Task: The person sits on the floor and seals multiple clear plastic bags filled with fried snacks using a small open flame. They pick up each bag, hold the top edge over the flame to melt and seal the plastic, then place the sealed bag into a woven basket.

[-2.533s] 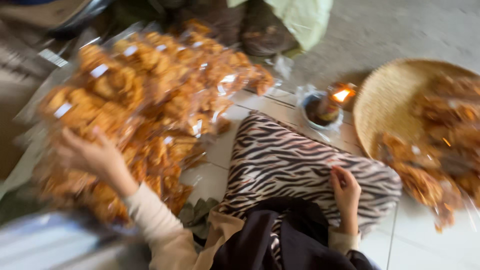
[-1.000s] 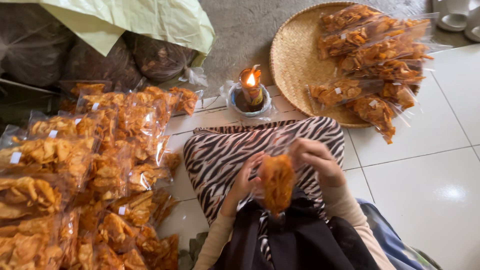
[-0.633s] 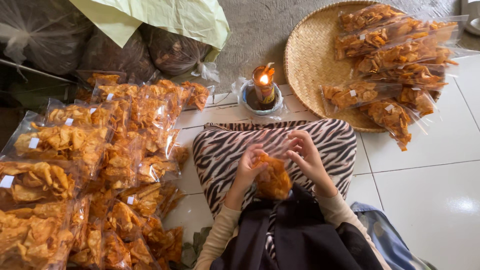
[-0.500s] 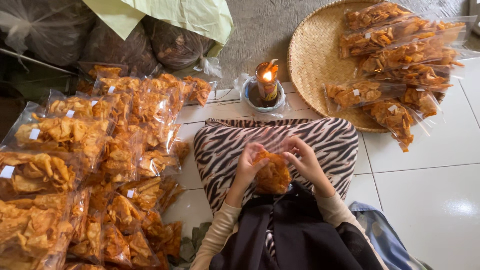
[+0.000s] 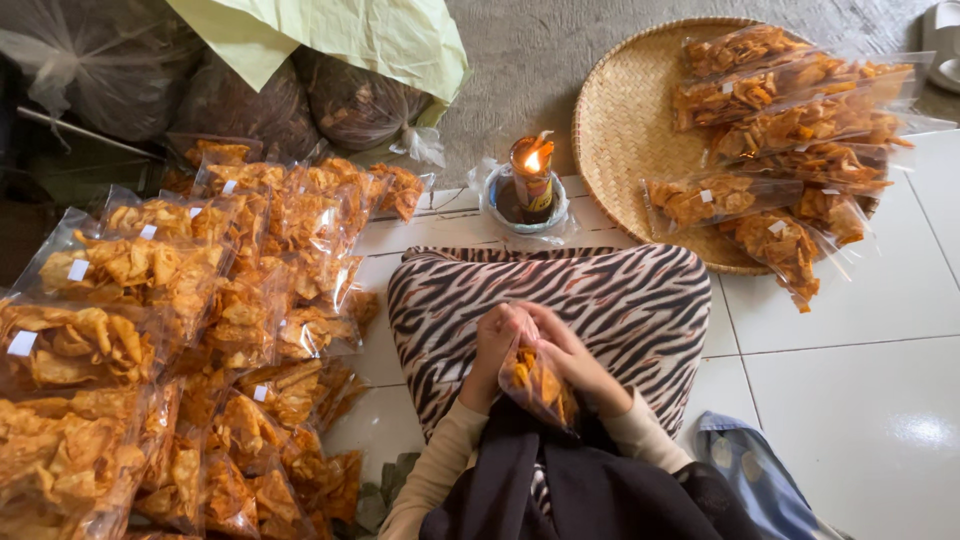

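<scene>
Seated person viewed from above, lap covered by a zebra-striped cloth (image 5: 600,305). Both hands meet at the near edge of the lap, over a small clear bag of orange chips (image 5: 538,385).

Left hand (image 5: 497,345): fingers curled in a narrow grip on the upper left edge of the bag, at its open end. Right hand (image 5: 568,350): lies along the bag's right side, fingers closed on the top, touching the left hand. The bag hangs slightly tilted between the two hands, its lower part resting against the dark garment (image 5: 590,490) at the waist. Whether the mouth of the bag is folded or gathered cannot be told; the fingers cover it.

Surroundings: a lit candle (image 5: 531,170) stands upright in a small dish (image 5: 500,205) on the tiled floor (image 5: 860,400), just beyond the far edge of the striped cloth. To the person's right, a round woven tray (image 5: 620,130) carries several filled chip bags (image 5: 780,130), stacked overlapping. To the left, a large pile of packed chip bags (image 5: 170,330), each with a small white label, spreads over the floor from beside the lap to the picture's edge. Behind this pile lie dark bulky sacks (image 5: 250,95) under a pale green sheet (image 5: 370,35). A blue cloth (image 5: 750,470) lies on the floor near the right elbow.
</scene>
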